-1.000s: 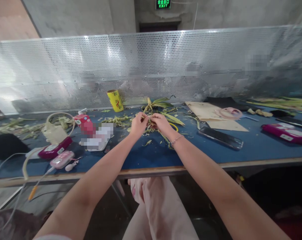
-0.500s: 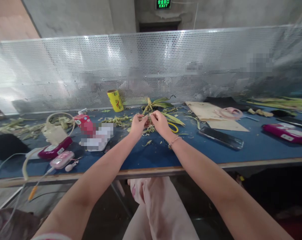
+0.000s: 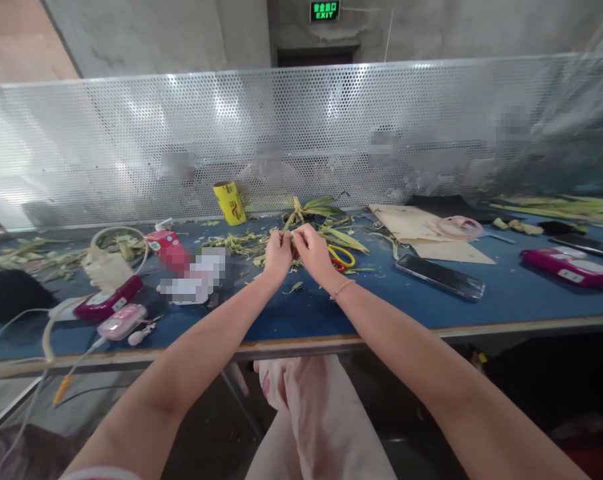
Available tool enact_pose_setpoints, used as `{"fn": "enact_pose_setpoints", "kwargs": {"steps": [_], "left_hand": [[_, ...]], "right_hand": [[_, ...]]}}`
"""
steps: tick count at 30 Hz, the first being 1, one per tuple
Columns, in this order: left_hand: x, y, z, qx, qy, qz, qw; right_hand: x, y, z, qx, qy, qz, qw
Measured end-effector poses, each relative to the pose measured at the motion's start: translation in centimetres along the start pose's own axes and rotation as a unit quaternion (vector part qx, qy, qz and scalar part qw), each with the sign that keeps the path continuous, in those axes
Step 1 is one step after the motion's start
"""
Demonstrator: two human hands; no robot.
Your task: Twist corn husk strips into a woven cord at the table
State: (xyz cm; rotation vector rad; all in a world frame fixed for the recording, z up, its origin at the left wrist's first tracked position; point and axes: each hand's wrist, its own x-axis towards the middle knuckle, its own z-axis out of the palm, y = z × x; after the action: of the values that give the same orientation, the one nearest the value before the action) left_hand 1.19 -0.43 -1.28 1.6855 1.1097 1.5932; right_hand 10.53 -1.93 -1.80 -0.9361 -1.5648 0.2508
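Observation:
My left hand (image 3: 278, 253) and my right hand (image 3: 312, 250) are pressed together above the blue tabletop (image 3: 501, 293), both closed round a small bundle of green leaf strips (image 3: 294, 248) that is mostly hidden between the fingers. Loose green and yellowed leaves (image 3: 326, 212) lie just beyond the hands. Yellow-handled scissors (image 3: 340, 256) lie on the table right of my right hand. A thin bracelet (image 3: 342, 288) circles my right wrist.
A yellow roll (image 3: 230, 202) stands near the perforated metal screen (image 3: 131, 147). A phone (image 3: 440, 277), brown paper (image 3: 421, 230) and a pink ring (image 3: 455, 227) lie to the right. Magenta devices (image 3: 107, 300) (image 3: 566, 267), cables and a red carton (image 3: 167, 245) sit around.
Both hands have come closer together and shifted slightly left over the leaf bundle. The scissors, hidden before by my right hand, now show.

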Motion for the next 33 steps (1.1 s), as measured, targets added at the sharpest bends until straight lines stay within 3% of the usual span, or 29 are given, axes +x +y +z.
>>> {"fn": "enact_pose_setpoints", "kwargs": {"steps": [5, 11, 16, 21, 28, 33], "left_hand": [[-0.1, 0.4, -0.7, 0.056, 0.048, 0.005, 0.997], [-0.1, 1.2, -0.9, 0.127, 0.044, 0.068, 0.989], [-0.6, 1.8, -0.6, 0.138, 0.016, 0.060, 0.989], [-0.5, 1.4, -0.5, 0.124, 0.020, 0.062, 0.990], [1.4, -0.2, -1.2, 0.076, 0.095, 0.025, 0.992], [1.6, 0.1, -1.6, 0.079, 0.074, 0.041, 0.993]], "right_hand": [[-0.3, -0.7, 0.6, 0.010, -0.020, -0.010, 1.000], [0.3, -0.6, 0.3, 0.104, 0.009, 0.097, 0.990], [0.8, 0.3, 0.1, 0.115, 0.049, 0.137, 0.983], [1.0, 0.3, 0.0, 0.137, 0.033, 0.147, 0.979], [0.8, -1.0, 0.2, 0.132, -0.027, 0.143, 0.981], [0.7, -0.8, 0.2, 0.129, -0.021, 0.136, 0.982]]}}
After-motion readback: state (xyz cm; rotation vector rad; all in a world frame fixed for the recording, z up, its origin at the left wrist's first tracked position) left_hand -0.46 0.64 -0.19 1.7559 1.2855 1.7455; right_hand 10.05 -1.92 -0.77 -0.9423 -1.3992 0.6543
